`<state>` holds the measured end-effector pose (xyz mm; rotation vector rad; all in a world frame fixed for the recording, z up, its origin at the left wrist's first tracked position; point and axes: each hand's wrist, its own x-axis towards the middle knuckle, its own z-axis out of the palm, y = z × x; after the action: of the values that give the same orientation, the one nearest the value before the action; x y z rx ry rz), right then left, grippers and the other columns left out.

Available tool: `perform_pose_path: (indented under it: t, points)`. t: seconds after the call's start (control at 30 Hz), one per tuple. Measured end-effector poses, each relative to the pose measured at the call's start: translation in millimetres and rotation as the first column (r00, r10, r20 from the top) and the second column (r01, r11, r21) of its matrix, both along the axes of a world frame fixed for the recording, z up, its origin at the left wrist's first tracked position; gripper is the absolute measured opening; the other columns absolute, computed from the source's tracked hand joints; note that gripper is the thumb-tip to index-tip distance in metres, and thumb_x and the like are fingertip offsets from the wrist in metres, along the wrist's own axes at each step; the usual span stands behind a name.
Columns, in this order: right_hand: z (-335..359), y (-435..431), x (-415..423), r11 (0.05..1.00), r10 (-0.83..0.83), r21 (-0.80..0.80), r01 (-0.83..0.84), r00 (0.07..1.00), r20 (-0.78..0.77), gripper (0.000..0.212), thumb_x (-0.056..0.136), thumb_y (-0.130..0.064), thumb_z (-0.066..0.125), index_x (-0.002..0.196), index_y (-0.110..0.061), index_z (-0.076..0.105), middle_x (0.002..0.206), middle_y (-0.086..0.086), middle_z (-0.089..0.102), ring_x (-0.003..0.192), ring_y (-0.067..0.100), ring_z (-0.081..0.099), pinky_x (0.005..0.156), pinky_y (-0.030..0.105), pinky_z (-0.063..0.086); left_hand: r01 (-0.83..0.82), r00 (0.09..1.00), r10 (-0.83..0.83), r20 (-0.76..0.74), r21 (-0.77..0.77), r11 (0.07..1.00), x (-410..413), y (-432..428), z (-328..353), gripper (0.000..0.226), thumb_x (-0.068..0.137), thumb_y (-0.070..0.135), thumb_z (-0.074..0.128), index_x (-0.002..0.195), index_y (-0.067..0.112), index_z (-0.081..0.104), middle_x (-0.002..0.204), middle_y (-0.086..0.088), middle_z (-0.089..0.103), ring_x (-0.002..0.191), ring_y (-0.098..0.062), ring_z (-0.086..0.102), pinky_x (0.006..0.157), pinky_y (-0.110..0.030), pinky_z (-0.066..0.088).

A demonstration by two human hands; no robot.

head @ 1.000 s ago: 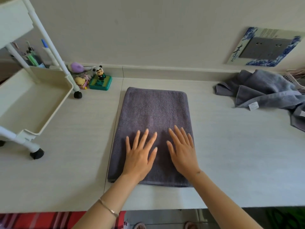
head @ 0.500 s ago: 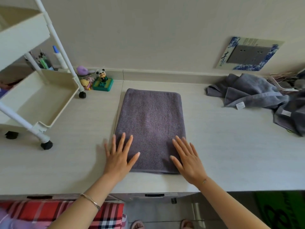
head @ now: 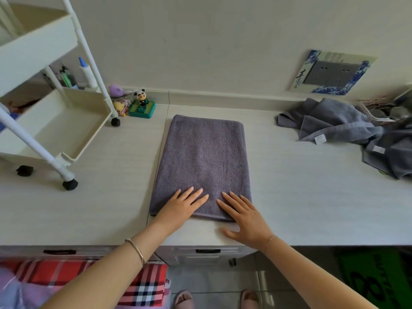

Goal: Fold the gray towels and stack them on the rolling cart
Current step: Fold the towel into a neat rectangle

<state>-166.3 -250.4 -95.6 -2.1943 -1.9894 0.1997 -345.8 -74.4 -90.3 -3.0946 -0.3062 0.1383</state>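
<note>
I have both hands flat and spread on the near end of the folded towel (head: 201,166) — nothing pinched, fingers apart. My left hand (head: 181,207) rests on the near-left part of the cloth, with the heel of the palm at the towel's near edge. My right hand (head: 244,216) lies half on the near-right corner and half on the bare desk (head: 312,197), thumb out on the desk surface close to its front edge.

The towel lies as a long neat rectangle in the middle of the desk, running from near the front edge toward the back wall. I judge it folded lengthwise only; it likely wants another fold or two before it will sit in the cart.

The rolling cart (head: 64,130) stands on the desk's left side, well apart from the towel. Its lower tray looks bare as far as I can see, and I spot no towel on the upper shelf either — so no stacking is done yet, by my reading.

At the back-right corner of the desk a heap of unfolded towels (head: 347,128) lies crumpled, white labels showing; I cannot count them for certain. So the job seems early: one towel partway, the heap untouched, the cart waiting.
</note>
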Motion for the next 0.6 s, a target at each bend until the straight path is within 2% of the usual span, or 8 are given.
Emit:
perform_pose_path:
  t: [0.07, 0.1, 0.13, 0.2, 0.27, 0.37, 0.5, 0.6]
  points:
    - [1.1, 2.3, -5.2, 0.997, -0.056, 0.056, 0.058, 0.998, -0.031, 0.074, 0.079, -0.062, 0.054, 0.142, -0.026, 0.041, 0.151, -0.005, 0.036, 0.14, 0.016, 0.032, 0.115, 0.033, 0.018, -0.009, 0.993, 0.006, 0.12, 0.021, 1.0, 3.0, -1.8, 4.4, 0.05, 0.071, 0.007, 0.057, 0.118, 0.021, 0.066, 0.116, -0.003, 0.068, 0.097, -0.023, 0.069, 0.066, -0.034, 0.058]
    - [1.8, 3.8, -7.9, 0.993, -0.081, 0.078, 0.084, 0.996, -0.034, 0.074, 0.077, -0.062, 0.055, 0.139, -0.024, 0.046, 0.147, -0.004, 0.041, 0.136, 0.017, 0.038, 0.114, 0.032, 0.02, -0.049, 0.986, 0.05, 0.161, -0.006, 0.999, 5.3, -1.7, 7.7, 0.051, 0.071, 0.003, 0.047, 0.114, 0.019, 0.069, 0.112, -0.003, 0.07, 0.094, -0.023, 0.07, 0.063, -0.031, 0.059]
    - [3.5, 6.2, -10.6, 0.99, -0.099, 0.093, 0.101, 0.995, -0.028, 0.073, 0.075, -0.061, 0.055, 0.137, -0.023, 0.049, 0.143, -0.004, 0.047, 0.133, 0.018, 0.043, 0.113, 0.033, 0.025, -0.079, 0.975, 0.089, 0.206, -0.057, 0.995, 6.5, -1.0, 11.1, 0.053, 0.069, -0.002, 0.048, 0.114, 0.017, 0.069, 0.112, -0.004, 0.07, 0.094, -0.024, 0.07, 0.062, -0.031, 0.059]
    - [6.5, 10.1, -11.4, 0.988, -0.094, 0.121, 0.091, 0.995, 0.019, 0.068, 0.073, -0.051, 0.057, 0.133, -0.018, 0.052, 0.135, -0.002, 0.055, 0.125, 0.02, 0.051, 0.104, 0.038, 0.041, -0.08, 0.959, 0.132, 0.251, -0.205, 0.975, 6.1, 0.0, 21.7, 0.06, 0.059, -0.006, 0.07, 0.115, 0.016, 0.067, 0.109, -0.003, 0.071, 0.09, -0.022, 0.071, 0.058, -0.032, 0.057]
    - [8.3, 11.2, -4.9, 0.984, -0.047, 0.176, 0.034, 0.996, 0.07, 0.068, 0.065, -0.029, 0.067, 0.129, -0.011, 0.056, 0.127, 0.004, 0.061, 0.114, 0.025, 0.06, 0.09, 0.04, 0.052, -0.051, 0.957, 0.109, 0.27, -0.212, 0.976, 3.2, 1.8, 32.5, 0.067, 0.048, 0.004, 0.085, 0.11, 0.021, 0.066, 0.098, 0.006, 0.072, 0.077, -0.016, 0.071, 0.048, -0.026, 0.053]
    - [18.1, 5.5, 10.0, 0.959, -0.045, 0.284, 0.018, 0.995, 0.09, 0.064, 0.054, -0.001, 0.08, 0.117, -0.008, 0.065, 0.113, 0.005, 0.069, 0.099, 0.025, 0.068, 0.077, 0.035, 0.058, -0.034, 0.953, 0.082, 0.292, -0.165, 0.986, -6.3, 3.6, 46.1, 0.07, 0.049, 0.013, 0.088, 0.11, 0.025, 0.056, 0.09, 0.011, 0.069, 0.072, -0.011, 0.069, 0.043, -0.023, 0.05]
    - [41.1, 0.5, 35.1, 0.961, -0.071, 0.268, 0.067, 0.998, 0.003, 0.052, 0.059, 0.0, 0.083, 0.107, -0.014, 0.071, 0.098, 0.004, 0.074, 0.083, 0.025, 0.072, 0.066, 0.038, 0.06, -0.139, 0.948, 0.161, 0.274, -0.1, 0.985, -24.2, 15.3, 49.6, 0.07, 0.045, 0.006, 0.086, 0.106, 0.025, 0.058, 0.083, 0.009, 0.068, 0.067, -0.015, 0.068, 0.045, -0.023, 0.049]
    - [72.6, 6.1, 46.9, 0.983, -0.15, 0.074, 0.17, 0.963, -0.224, 0.034, 0.079, -0.011, 0.073, 0.112, -0.019, 0.07, 0.095, 0.004, 0.073, 0.082, 0.022, 0.068, 0.076, 0.035, 0.056, -0.254, 0.908, 0.326, 0.264, -0.271, 0.928, -30.4, 22.9, 66.2, 0.05, 0.07, 0.006, 0.071, 0.115, 0.026, 0.061, 0.103, 0.008, 0.068, 0.089, -0.02, 0.067, 0.069, -0.031, 0.05]
